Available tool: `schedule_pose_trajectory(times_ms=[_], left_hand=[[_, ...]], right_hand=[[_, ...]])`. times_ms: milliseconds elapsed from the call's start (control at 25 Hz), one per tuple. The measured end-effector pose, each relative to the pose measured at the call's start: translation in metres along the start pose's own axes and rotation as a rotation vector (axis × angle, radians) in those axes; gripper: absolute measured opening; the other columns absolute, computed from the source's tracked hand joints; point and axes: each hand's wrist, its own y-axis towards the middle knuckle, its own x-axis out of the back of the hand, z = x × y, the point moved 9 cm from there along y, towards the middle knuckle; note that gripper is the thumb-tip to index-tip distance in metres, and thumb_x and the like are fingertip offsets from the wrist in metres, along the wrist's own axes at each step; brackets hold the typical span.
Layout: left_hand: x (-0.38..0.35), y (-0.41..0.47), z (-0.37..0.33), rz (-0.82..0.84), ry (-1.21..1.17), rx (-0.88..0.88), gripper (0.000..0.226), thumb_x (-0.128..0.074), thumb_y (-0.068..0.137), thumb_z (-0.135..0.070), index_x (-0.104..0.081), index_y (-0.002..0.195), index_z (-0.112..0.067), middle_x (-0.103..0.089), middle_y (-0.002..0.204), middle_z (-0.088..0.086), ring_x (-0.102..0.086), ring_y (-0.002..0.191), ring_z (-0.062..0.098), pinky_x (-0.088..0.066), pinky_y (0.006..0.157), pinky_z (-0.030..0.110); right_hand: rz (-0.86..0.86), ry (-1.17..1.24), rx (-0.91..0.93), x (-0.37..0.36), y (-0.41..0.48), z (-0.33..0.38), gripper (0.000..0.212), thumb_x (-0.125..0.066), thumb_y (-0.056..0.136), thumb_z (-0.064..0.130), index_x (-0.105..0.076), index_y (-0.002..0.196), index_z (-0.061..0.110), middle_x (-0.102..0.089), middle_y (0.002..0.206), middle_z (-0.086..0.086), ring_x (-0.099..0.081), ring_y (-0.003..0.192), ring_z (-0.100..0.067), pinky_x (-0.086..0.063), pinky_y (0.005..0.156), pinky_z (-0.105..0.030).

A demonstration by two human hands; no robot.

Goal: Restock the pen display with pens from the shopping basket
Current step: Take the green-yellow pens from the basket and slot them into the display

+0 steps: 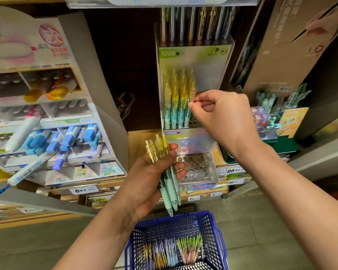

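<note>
Pens [179, 98] with yellow tops and teal grips stand upright, packed together, in the middle tier of the display [209, 75], a clear stepped rack on the shelf. The right hand [225, 117] is curled beside them. Its thumb and forefinger pinch the top of the rightmost pen [192, 94] at the end of the front row. That pen is upright and touches its neighbours; I cannot tell whether its tip sits fully in a hole.

The left hand [154, 172] is lower, in front of the bottom tier [199, 162] with its grid of round holes. It grips a bundle [165, 184] of about four matching pens, yellow ends up, tips pointing down.

Darker pens stand in the top tier [195, 26].

Below both hands, on the floor, sits the blue basket [215, 230]. More pens lie in it: a green-and-pink bunch [190, 248] on the right, and gold and pale blue ones [160, 256] to the left, blurred.

Left of the display stands a marker stand [109, 121] with blue markers [66, 138]. Price tags [82, 190] line the shelf edge.
</note>
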Motion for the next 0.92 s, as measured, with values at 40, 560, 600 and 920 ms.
schedule_pose_trajectory(times_ms=[40,560,600,920], left_hand=[[-0.001,0.000,-0.001,0.009,-0.003,-0.003,0.030,-0.077,0.083,-0.016,-0.078,0.112,-0.010,-0.075,0.088,0.004,-0.074,0.080,0.020,-0.061,0.074,0.030],[-0.010,-0.012,-0.013,0.097,0.133,-0.091,0.028,-0.067,0.090,-0.031,-0.080,0.107,-0.013,-0.078,0.108,0.014,-0.077,0.094,0.020,-0.060,0.076,0.026],[-0.010,-0.012,-0.014,0.102,0.131,-0.092,0.030,-0.065,0.092,-0.033,-0.079,0.109,-0.013,-0.078,0.111,0.015,-0.076,0.097,0.022,-0.060,0.078,0.028],[0.016,-0.008,-0.010,-0.042,0.036,-0.030,0.030,-0.060,0.099,-0.032,-0.071,0.114,-0.008,-0.078,0.103,0.010,-0.073,0.075,0.018,-0.058,0.061,0.027]], right_hand=[[0.019,0.009,-0.040,0.000,-0.003,-0.002,0.011,-0.075,0.088,0.032,-0.075,0.089,0.021,-0.067,0.069,0.015,-0.066,0.069,-0.001,-0.043,0.069,0.001],[0.570,0.620,-0.549,-0.065,-0.075,-0.001,0.013,-0.067,0.095,0.024,-0.073,0.090,0.014,-0.074,0.080,-0.012,-0.068,0.059,-0.012,-0.050,0.050,-0.014],[0.540,0.548,-0.502,-0.062,-0.071,0.000,0.015,-0.063,0.097,0.027,-0.072,0.087,0.019,-0.073,0.074,-0.005,-0.066,0.056,-0.007,-0.048,0.049,-0.013],[-0.033,0.386,-0.216,0.005,-0.008,0.020,0.013,-0.066,0.088,0.034,-0.066,0.079,0.025,-0.073,0.072,0.006,-0.072,0.072,-0.010,-0.061,0.077,-0.037]])
